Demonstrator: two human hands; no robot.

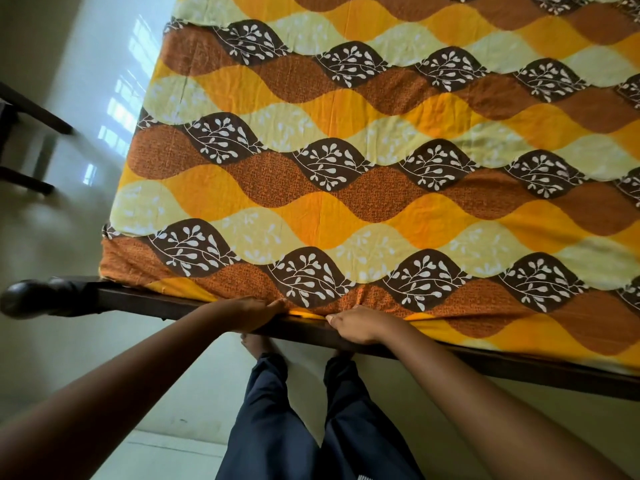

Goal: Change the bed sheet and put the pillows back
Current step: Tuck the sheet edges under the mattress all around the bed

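forearms [121,393]: bare, entering from 7 and 5 o'clock, converging just below centre.
trousers [277,427]: dark blue, 6 o'clock, between the arms; small white mark at bottom edge, too small to read.
foot [256,344]: bare, on floor just under the rail.
left hand [254,311]: back up, lying over the rail, fingers roughly straight and together, tips touching the sheet's near hem; nothing gripped that shows.
right hand [360,325]: just beside the left at 5 o'clock of it, back up, thumb pointing at the left hand; fingers dip out of sight at the hem, so cannot tell whether they grip cloth.
bed sheet [346,150]: spread flat over the bed, filling centre to 12 and 3 o'clock; orange, yellow, cream and brown leaf waves; cloth puckered between the hands.
sheet direction: wave bands run 9 to 4 o'clock, parallel to the near hem; left side edge runs 7 to 12 o'clock.
bed rail [485,365]: dark wood, along the near hem.
post knob [24,299]: dark, rounded, 9 o'clock end of rail.
floor [86,81]: pale, glossy, window reflections.
dark furniture legs [34,112]: 10 o'clock, well apart from the bed.
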